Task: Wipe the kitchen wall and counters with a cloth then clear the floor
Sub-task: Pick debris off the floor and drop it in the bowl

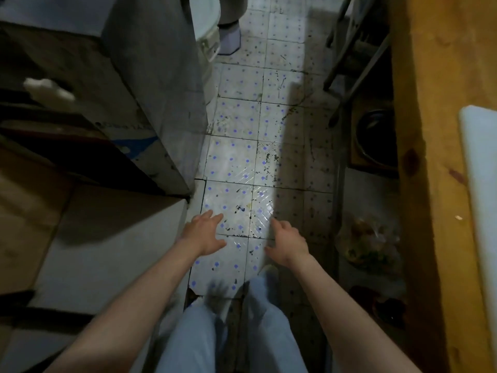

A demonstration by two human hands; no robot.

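White floor tiles [236, 157] dotted blue and flecked with dark dirt run lengthwise straight ahead of both bare hands, left hand [204, 232] and right hand [289, 242] level, equally near, fingers spread and holding nothing; no cloth is visible.
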